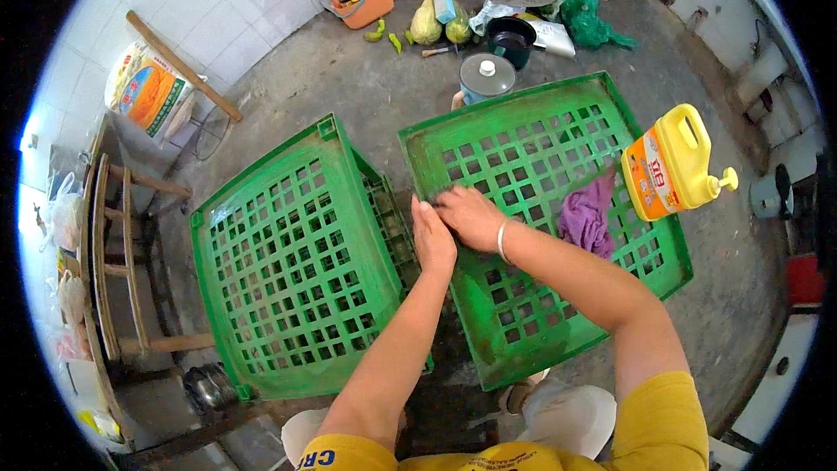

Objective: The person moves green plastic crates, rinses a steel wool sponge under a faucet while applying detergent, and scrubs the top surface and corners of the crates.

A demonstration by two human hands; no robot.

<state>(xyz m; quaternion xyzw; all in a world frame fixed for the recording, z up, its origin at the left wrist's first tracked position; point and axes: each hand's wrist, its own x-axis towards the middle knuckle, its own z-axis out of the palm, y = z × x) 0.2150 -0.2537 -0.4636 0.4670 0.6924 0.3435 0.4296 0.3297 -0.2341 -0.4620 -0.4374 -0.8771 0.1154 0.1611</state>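
Note:
Two green plastic racks with square-holed panels stand side by side before me. My right hand (pixel 473 219), a bangle at its wrist, is closed at the left edge of the right rack (pixel 462 153). Something small and dark shows at its fingertips; its kind cannot be made out. My left hand (pixel 432 240) lies against the same edge, fingers stretched out and touching or nearly touching the right hand. The left rack (pixel 349 331) is apart from both hands. On the right rack lie a crumpled purple cloth (pixel 588 220) and a yellow pump jug (pixel 671 166).
Beyond the racks are a lidded pot (pixel 486 78), a dark pot (pixel 511 38), squashes (pixel 425 24), a green net bag (pixel 586 17) and an orange basket (pixel 364 7) on the concrete floor. A wooden frame (pixel 131 262) stands left, near a metal pot (pixel 209 385).

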